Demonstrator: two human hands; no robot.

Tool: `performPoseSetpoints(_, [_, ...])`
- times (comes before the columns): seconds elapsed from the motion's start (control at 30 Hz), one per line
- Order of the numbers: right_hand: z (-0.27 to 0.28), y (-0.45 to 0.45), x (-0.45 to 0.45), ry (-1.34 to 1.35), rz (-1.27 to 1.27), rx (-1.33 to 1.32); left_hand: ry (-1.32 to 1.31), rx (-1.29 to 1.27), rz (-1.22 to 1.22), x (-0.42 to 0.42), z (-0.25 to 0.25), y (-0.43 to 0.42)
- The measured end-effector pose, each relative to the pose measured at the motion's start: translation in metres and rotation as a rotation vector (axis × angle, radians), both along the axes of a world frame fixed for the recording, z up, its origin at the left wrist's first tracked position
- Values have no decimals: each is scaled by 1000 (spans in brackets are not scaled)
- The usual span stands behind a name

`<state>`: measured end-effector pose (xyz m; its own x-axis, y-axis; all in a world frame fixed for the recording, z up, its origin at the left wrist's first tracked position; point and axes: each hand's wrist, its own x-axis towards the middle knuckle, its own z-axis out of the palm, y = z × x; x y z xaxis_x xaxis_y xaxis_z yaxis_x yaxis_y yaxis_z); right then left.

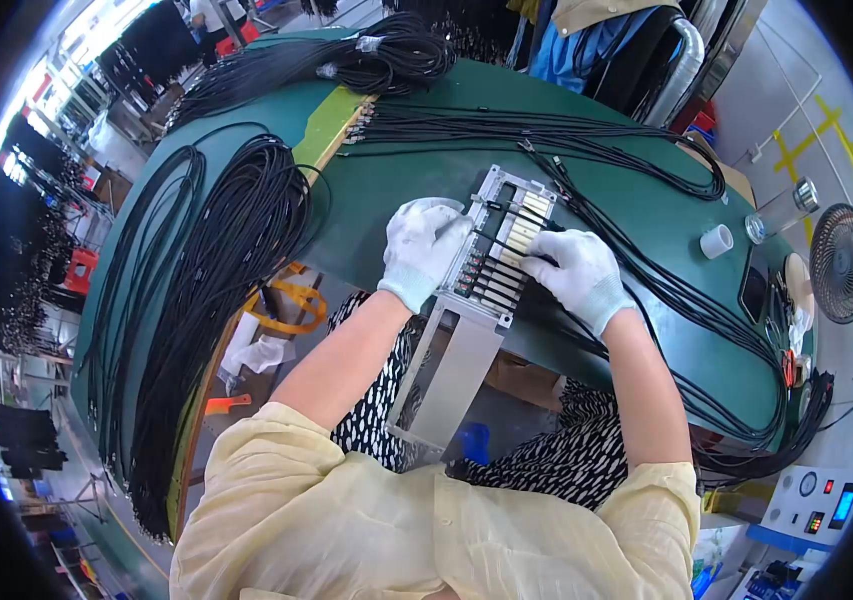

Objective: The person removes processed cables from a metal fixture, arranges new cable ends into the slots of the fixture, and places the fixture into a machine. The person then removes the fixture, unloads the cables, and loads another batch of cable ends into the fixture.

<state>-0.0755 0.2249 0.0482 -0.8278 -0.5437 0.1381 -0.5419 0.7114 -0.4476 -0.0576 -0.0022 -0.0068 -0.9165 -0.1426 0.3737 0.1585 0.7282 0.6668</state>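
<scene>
A metal fixture (536, 190) with a row of cream-coloured slots lies on the near edge of the green table, its plain metal plate (456, 375) jutting out over my lap. Several black cables (491, 285) sit side by side across its lower slots. My left hand (424, 245), in a white glove, is at the fixture's left edge with fingers curled in; what they pinch is hidden. At the right edge, my gloved right hand (578, 272) has thumb and forefinger closed on a black cable that crosses the slots and trails off below the hand.
Large bundles of black cable (236, 215) hang over the table's left side. More cables (546, 130) run along the back and right. A white cup (716, 241), a glass bottle (784, 210), a phone (754, 285) and a fan (843, 262) stand or lie at the right.
</scene>
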Motion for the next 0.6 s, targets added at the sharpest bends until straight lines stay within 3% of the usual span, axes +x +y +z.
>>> performPoseSetpoints(0.4, [-5, 15, -10, 1, -89, 171, -39, -37, -89, -4, -6, -10])
performPoseSetpoints(0.6, [-7, 12, -7, -55, -69, 88, -20, 1, -148, -3, -7, -6])
